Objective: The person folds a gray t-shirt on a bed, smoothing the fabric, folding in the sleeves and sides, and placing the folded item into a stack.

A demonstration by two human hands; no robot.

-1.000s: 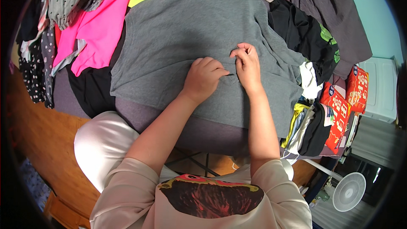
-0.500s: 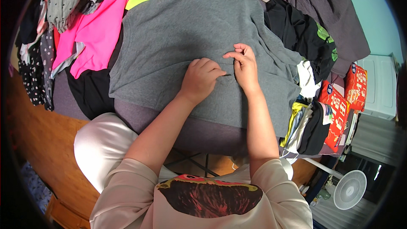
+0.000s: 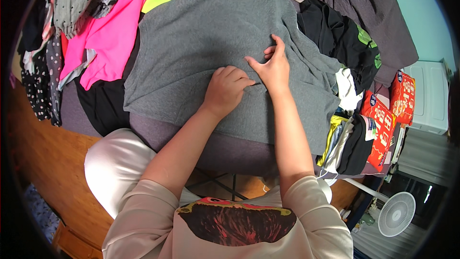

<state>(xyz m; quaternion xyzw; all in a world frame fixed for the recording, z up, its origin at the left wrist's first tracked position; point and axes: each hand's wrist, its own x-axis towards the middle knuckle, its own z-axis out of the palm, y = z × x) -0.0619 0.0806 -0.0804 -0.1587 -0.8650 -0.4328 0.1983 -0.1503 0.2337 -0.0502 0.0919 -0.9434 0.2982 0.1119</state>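
Note:
A large grey garment (image 3: 191,43) lies spread out in front of me, with soft creases running across it; its exact kind cannot be made out. My left hand (image 3: 226,91) is closed on the fabric near the middle, thumb and fingertips pinching a small fold. Just to its right, my right hand (image 3: 274,71) hovers over or rests lightly on the same cloth. Its thumb and fingers are apart and hold nothing.
A bright pink garment (image 3: 112,38) and dotted clothes lie at the left. On the right are a black garment (image 3: 330,26), a folded clothes stack (image 3: 352,144), red packages (image 3: 378,129) and a white fan (image 3: 396,214). Purple-grey padding (image 3: 230,151) shows below the cloth.
My right hand has moved slightly up and away from the left, and its thumb and fingers have spread wider. My left hand stays in place on the garment.

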